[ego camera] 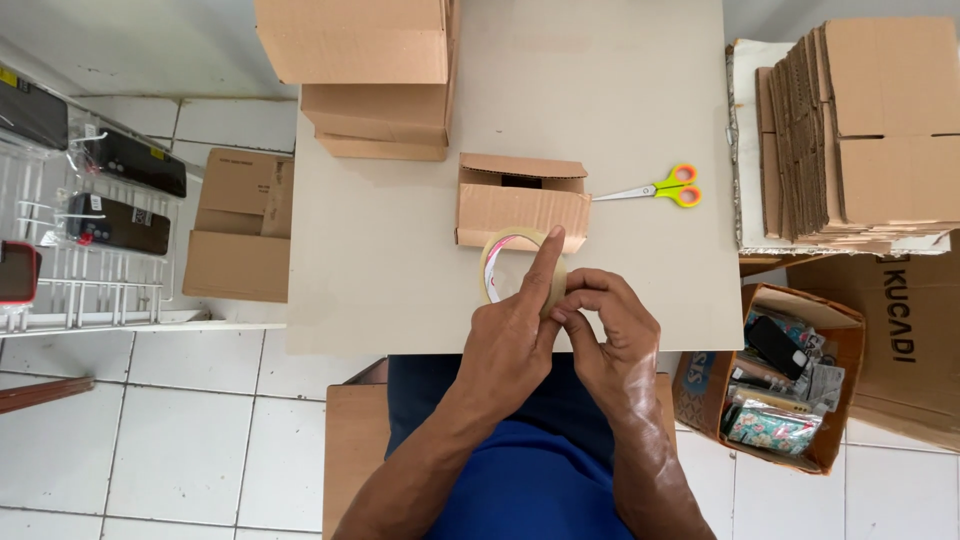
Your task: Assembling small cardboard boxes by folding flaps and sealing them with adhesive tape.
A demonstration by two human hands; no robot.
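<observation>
Both hands meet on a roll of tape (512,268) at the near edge of the bench (400,260). The roll stands on its edge, its open centre facing left and right, its round face roughly in line with the person's view. The left hand (515,335) curls around it, index finger stretched up along the rim. The right hand (610,325) pinches at the rim with thumb and fingertips. Just behind stands a small open cardboard box (522,200), with scissors (655,189) lying to its right, blades pointing left toward the box.
</observation>
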